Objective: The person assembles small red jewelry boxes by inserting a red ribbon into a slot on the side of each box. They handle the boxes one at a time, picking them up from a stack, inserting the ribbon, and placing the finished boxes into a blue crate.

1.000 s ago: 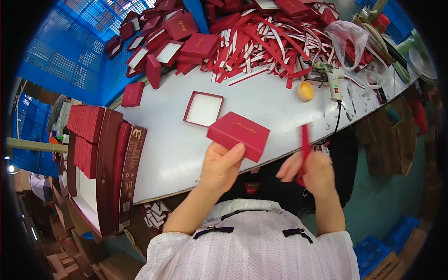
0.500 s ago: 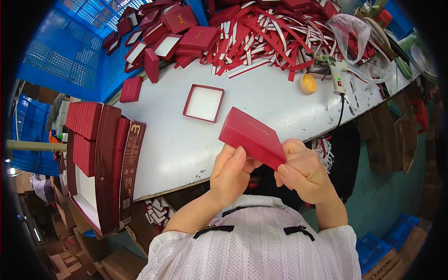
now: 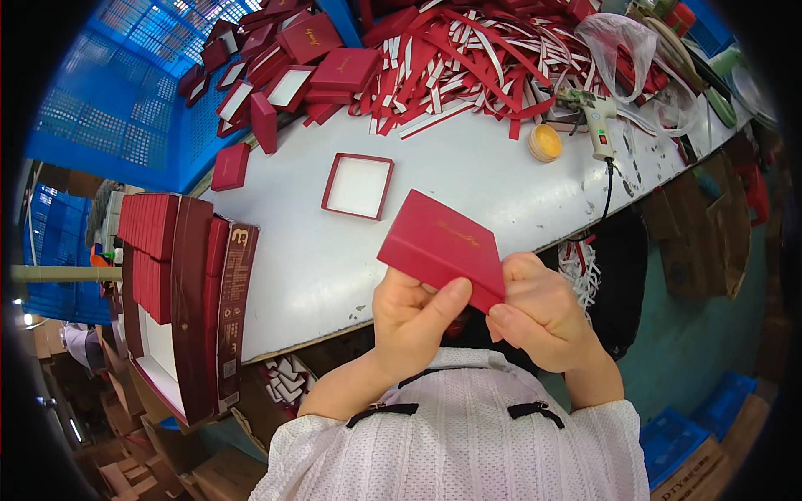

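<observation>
A red jewelry box lid with gold lettering on top is tilted in front of me, above the near edge of the table. My left hand grips it from below, thumb pressed on its near side wall. At its right corner my right hand pinches the edge between thumb and bent fingers. The inside of the lid is hidden from view. Beyond it on the table lies an open red box tray with a white inside.
A carton packed with red boxes stands at left. A small red box lies near the blue crate. Red and white strips heap at the back. A glue gun and a round yellow-filled tub sit at right.
The lid has tilted so more of its top and near side wall shows. My left thumb has moved right along the near wall. My right hand keeps its pinch at the corner.
</observation>
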The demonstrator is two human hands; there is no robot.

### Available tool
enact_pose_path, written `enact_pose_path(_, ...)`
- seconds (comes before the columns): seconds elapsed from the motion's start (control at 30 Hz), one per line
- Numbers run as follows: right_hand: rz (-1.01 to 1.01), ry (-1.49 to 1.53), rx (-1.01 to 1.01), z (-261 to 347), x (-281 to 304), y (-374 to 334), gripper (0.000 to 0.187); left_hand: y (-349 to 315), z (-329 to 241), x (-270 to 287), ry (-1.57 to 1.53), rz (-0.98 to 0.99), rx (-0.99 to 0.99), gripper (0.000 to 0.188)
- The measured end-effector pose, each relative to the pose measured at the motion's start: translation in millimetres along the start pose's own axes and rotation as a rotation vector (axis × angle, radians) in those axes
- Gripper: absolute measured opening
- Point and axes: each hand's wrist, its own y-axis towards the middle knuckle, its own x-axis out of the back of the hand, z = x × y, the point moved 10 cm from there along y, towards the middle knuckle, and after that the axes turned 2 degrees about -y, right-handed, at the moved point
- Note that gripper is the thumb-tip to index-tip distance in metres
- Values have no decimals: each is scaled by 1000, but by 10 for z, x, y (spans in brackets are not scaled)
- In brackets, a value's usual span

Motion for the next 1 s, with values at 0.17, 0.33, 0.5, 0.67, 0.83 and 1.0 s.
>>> enact_pose_path(0.17, 77, 14, -100, -152, -11, -6, 24, 69, 89, 111, -119, -119, 62, 26)
enact_pose_path(0.33, 137, 142, -269, -386, -47, -62, 21, 41, 99, 110, -185, -72, 32, 26)
enact_pose_path(0.5, -70, 155, -475, -655, 300, -213, 13, 106, -94, 354, -291, -160, -66, 28)
enact_pose_path(0.67, -231, 231, -325, -529, 473, -150, 26, 131, -5, 322, -876, -53, 94, 28)
enact_pose_path(0.83, -227, 205, -334, -553, 412, -92, 26, 46, 92, 306, -1023, -91, 176, 31)
enact_pose_path(1.0, -214, 214, -375, -588, 360, -107, 24, -7, 177, 177, -1188, -49, 278, 34)
